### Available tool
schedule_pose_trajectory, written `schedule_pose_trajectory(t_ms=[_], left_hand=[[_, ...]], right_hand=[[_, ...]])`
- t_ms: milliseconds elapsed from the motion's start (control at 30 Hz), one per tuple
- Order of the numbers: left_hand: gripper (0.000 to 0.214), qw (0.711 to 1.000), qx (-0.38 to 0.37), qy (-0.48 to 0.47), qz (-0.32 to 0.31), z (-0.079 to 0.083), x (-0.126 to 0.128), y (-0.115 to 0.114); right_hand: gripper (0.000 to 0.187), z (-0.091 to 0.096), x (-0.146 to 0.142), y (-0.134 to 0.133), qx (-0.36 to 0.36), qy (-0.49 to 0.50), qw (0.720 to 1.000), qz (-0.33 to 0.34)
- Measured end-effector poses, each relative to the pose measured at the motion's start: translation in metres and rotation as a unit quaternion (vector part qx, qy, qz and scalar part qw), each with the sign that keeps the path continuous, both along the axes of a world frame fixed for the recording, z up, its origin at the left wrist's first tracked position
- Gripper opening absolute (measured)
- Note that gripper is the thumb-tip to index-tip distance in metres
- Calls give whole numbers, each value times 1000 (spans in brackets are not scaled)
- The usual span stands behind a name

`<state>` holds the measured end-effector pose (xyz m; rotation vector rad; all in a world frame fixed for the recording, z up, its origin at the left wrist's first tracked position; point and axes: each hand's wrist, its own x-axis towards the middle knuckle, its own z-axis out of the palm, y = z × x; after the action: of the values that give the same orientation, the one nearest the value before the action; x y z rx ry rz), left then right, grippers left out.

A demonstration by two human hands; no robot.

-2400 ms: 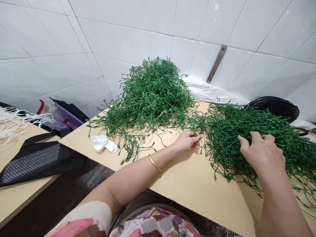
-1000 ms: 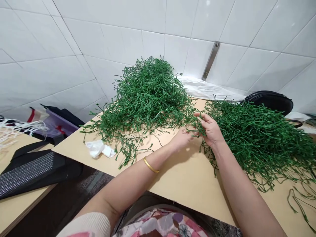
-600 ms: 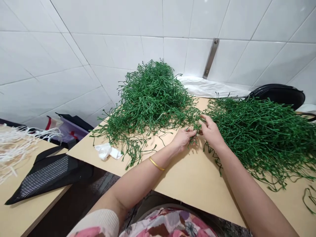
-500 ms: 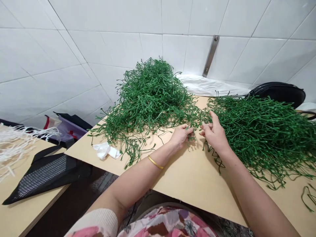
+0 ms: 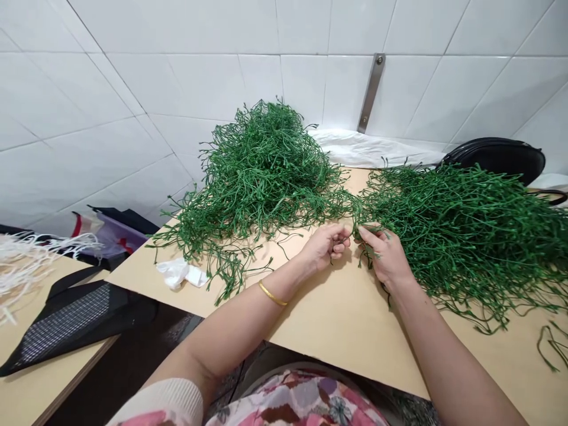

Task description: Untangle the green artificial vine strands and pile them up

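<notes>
Two heaps of thin green plastic sprigs lie on a tan table (image 5: 337,319): a tall tangled heap (image 5: 261,165) at the back left and a flatter heap (image 5: 465,231) at the right. My left hand (image 5: 323,246), with a gold bangle on its wrist, is curled and pinches a green sprig (image 5: 355,225) where the heaps meet. My right hand (image 5: 385,255) faces it a few centimetres away, its fingertips pinched on the same strands at the edge of the right heap.
A crumpled white tissue (image 5: 180,273) lies near the table's left edge. A black round bag (image 5: 497,157) and white plastic sheet (image 5: 377,151) sit against the tiled wall. A second table at left holds a black mesh bag (image 5: 66,322) and white strands (image 5: 26,266).
My right hand left the top of the right heap and came left to meet my left hand. Both hands now pinch strands between the heaps.
</notes>
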<state>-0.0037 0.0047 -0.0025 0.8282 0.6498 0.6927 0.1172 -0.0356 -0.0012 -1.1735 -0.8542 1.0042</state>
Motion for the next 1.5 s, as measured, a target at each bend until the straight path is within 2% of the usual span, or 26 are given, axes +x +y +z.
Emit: schedule_pose_trajectory(t_ms=[100,200,267,333,467,533,600,767,833,967,1033,1100,1200,1267,1433,1500], left_hand=[[28,999,30,3,-16,0,-2,1],[29,991,130,24,-9,1,-2,-4],[26,985,164,55,8,-1,0,-6],[22,984,151,84,33,-4,4,-5],[16,985,69,102,117,-12,8,1],[14,982,42,80,164,-12,7,5],[16,982,23,41,182,-10,5,8],[22,991,-38,-24,123,-2,-2,10],[21,991,-79,-32,102,1,-3,10],[16,987,-140,-43,66,3,-2,8],[11,990,-133,-49,24,3,-2,5],[9,993,-106,-44,-25,2,-2,3],[14,997,-63,-18,-44,1,0,1],[18,999,-42,-4,-13,0,1,2],[20,990,-26,-3,139,-5,2,12],[20,989,-39,-13,144,-5,1,14]], right_hand=[[27,0,4,-1,-19,24,1000,-1],[25,-2,4,-3,4,-39,999,4],[24,-4,4,-4,21,-72,997,-5],[25,-4,4,-6,31,-60,998,-10],[27,0,7,-10,65,16,998,11],[24,2,9,-12,69,9,997,35],[20,3,10,-14,71,-31,996,44],[19,4,11,-14,94,-97,991,1],[22,3,10,-13,58,-99,993,14],[33,1,4,-10,-56,-81,991,95],[35,0,1,-8,-63,-68,990,102],[32,-2,0,-6,-41,-55,995,76],[24,-4,2,-5,-1,-43,999,16],[19,-5,2,-6,31,-62,998,-12],[9,0,-2,-13,94,-121,988,-27],[9,2,-2,-14,94,-109,989,-23]])
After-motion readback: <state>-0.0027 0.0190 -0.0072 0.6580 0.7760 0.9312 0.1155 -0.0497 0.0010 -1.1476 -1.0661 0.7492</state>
